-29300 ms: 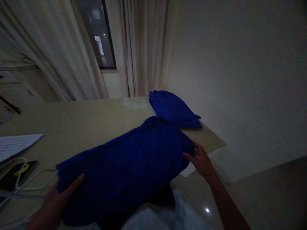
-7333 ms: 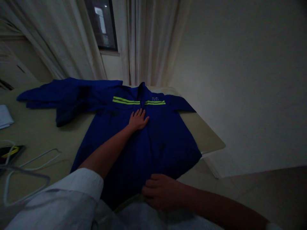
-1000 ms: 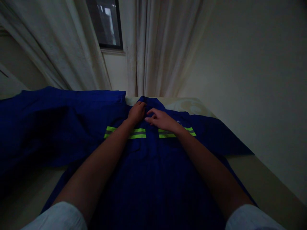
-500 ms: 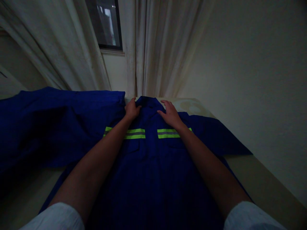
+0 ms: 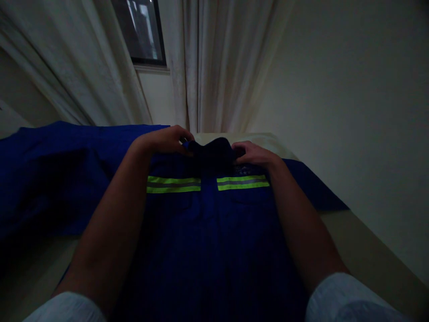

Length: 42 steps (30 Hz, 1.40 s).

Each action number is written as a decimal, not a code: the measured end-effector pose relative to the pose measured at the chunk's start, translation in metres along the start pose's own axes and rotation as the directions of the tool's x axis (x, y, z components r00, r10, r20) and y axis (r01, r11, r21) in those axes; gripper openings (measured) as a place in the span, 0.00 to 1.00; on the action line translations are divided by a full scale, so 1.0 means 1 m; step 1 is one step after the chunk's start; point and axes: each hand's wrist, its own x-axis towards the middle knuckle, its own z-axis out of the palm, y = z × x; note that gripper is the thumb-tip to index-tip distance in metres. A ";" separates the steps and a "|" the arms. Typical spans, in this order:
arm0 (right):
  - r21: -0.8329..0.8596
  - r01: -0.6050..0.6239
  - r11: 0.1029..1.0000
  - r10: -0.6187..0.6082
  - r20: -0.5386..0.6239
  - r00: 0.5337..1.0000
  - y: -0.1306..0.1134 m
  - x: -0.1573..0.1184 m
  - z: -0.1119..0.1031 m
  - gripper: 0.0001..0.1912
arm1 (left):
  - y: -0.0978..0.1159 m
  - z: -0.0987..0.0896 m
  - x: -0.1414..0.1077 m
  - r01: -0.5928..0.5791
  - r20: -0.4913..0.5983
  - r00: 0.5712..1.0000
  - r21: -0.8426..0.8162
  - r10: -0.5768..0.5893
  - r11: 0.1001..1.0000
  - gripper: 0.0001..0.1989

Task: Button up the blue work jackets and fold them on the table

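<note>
A blue work jacket (image 5: 208,232) lies flat on a beige surface (image 5: 365,250), its long axis running away from the viewer, collar (image 5: 212,152) pointing toward the curtains (image 5: 214,67). The left hand (image 5: 164,141) and right hand (image 5: 253,154) have their fingers closed on the collar's ends. An uneven tug could bunch the front and skew the jacket.

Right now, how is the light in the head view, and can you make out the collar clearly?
Head view: dim all over; collar is a dark shape between left hand and right hand; stripes on the jacket stand out; edges bend.
</note>
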 end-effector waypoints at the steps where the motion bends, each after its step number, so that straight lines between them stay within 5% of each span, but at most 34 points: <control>1: -0.092 -0.038 0.995 0.044 0.066 0.997 -0.002 -0.004 -0.006 0.16 | 0.001 -0.003 -0.003 0.027 0.064 0.998 0.035 -0.029 0.999 0.15; 4: -0.378 -0.124 0.917 0.140 0.015 0.990 -0.005 -0.006 -0.011 0.14 | 0.009 -0.002 -0.007 0.100 0.186 0.976 0.080 -0.114 0.992 0.17; 8: -0.551 -0.092 0.829 -0.065 -0.259 0.964 -0.006 0.006 0.005 0.09 | 0.036 0.023 0.004 -0.052 0.212 0.976 0.011 0.048 0.999 0.17; 12: -0.604 -0.139 0.785 -0.070 -0.309 0.948 0.009 0.017 0.030 0.21 | 0.057 0.086 0.023 -0.378 0.085 0.925 0.086 0.371 0.922 0.23; 15: -0.561 -0.220 0.798 0.019 -0.341 0.940 0.033 0.018 0.030 0.26 | 0.058 0.136 0.030 -0.445 0.077 0.895 0.234 0.440 0.864 0.35; 19: -0.401 -0.365 0.840 0.053 -0.609 0.792 0.059 0.005 -0.009 0.24 | 0.051 0.164 0.030 -0.435 0.096 0.897 0.364 0.431 0.824 0.40; 21: -0.316 -0.356 0.880 0.075 -0.645 0.760 0.064 -0.004 -0.031 0.24 | 0.048 0.162 0.028 -0.460 0.100 0.884 0.360 0.456 0.812 0.41; 24: -0.251 -0.219 0.943 0.104 -0.405 0.908 0.066 -0.011 -0.042 0.29 | 0.048 0.157 0.026 -0.493 0.092 0.865 0.345 0.494 0.799 0.40; 26: -0.291 -0.200 0.936 0.118 -0.275 0.954 0.068 -0.008 -0.034 0.25 | 0.049 0.155 0.025 -0.507 0.090 0.856 0.342 0.510 0.791 0.39; 30: -0.445 -0.335 0.830 0.106 -0.463 0.880 0.076 0.002 -0.012 0.12 | 0.049 0.155 0.023 -0.489 0.059 0.864 0.341 0.501 0.803 0.40; 36: -0.519 -0.437 0.734 0.108 -0.546 0.831 0.063 0.005 -0.012 0.20 | 0.054 0.158 0.026 -0.391 0.027 0.913 0.352 0.408 0.851 0.39; 39: -0.542 -0.240 0.806 -0.059 -0.476 0.878 0.039 0.013 -0.002 0.22 | 0.052 0.139 0.031 -0.235 -0.098 0.951 0.386 0.293 0.892 0.35; 42: -0.495 -0.078 0.865 -0.089 -0.304 0.948 0.023 0.023 0.028 0.27 | 0.028 0.090 0.025 0.100 -0.313 0.949 0.409 0.037 0.907 0.32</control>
